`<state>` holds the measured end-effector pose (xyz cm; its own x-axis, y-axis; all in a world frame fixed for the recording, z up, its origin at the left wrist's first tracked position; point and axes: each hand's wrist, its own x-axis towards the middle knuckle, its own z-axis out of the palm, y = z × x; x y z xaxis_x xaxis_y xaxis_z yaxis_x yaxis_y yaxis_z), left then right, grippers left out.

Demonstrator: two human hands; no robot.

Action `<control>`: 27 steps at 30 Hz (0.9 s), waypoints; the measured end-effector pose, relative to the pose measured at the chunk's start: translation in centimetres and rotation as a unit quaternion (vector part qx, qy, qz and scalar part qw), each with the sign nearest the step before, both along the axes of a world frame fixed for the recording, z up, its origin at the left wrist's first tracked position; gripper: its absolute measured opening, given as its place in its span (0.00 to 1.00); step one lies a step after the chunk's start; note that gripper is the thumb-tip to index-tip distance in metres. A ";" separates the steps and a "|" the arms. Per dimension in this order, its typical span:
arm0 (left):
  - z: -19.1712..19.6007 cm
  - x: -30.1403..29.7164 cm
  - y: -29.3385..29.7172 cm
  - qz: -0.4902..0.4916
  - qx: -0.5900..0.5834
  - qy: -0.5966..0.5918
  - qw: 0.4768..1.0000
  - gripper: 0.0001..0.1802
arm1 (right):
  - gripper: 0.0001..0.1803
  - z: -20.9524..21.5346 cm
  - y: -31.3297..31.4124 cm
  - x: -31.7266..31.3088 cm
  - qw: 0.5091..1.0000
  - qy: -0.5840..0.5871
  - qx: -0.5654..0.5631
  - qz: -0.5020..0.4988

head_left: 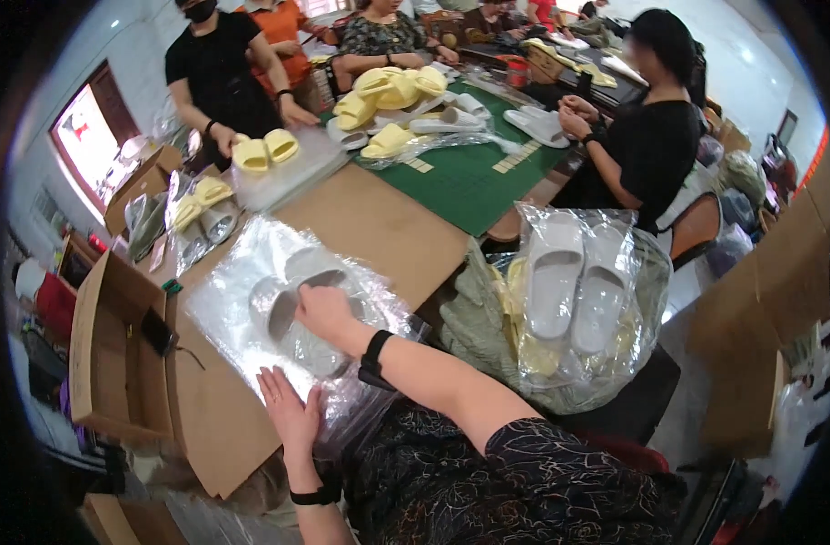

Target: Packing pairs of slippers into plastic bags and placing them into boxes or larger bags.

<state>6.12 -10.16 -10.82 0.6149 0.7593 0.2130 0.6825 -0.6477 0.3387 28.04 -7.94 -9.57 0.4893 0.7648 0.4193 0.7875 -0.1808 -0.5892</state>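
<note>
A pair of grey slide slippers [313, 265] lies on a stack of clear plastic bags [222, 282] on the cardboard-covered table in front of me. My right hand [329, 316] is closed at the slippers, its fingers curled around the edge by one strap; the fingertips are partly hidden. Near the bags' front edge, my left hand [291, 409] rests with fingers stretched out flat on the plastic. It holds nothing. To my right, a bagged pair of light grey slippers [555, 295] sits on top of other bagged yellow ones.
An open cardboard box [115, 354] stands at the left, beside a dark phone-like device [159, 332] with a cable. Yellow slippers [379, 89] are heaped on the green mat [451, 186]. Across the table, one person handles yellow slippers [266, 150]; another person [651, 136] sits at the right.
</note>
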 end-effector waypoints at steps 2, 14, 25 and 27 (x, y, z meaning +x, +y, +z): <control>0.3 0.2 -0.1 0.006 -0.007 0.018 1.000 0.43 | 0.19 -0.3 -0.3 0.1 1.000 0.011 -0.011 -0.015; -1.3 -0.1 -0.2 -0.001 0.050 -0.005 0.999 0.50 | 0.19 -0.2 -0.4 0.2 0.991 -0.093 -0.091 -0.040; -1.5 -0.2 -0.1 0.035 0.030 -0.003 0.999 0.53 | 0.19 0.1 0.9 2.6 0.987 -0.110 -0.108 -0.049; -1.7 0.0 0.1 0.024 0.025 -0.010 0.999 0.54 | 0.18 0.2 0.8 3.2 0.990 -0.099 -0.095 -0.039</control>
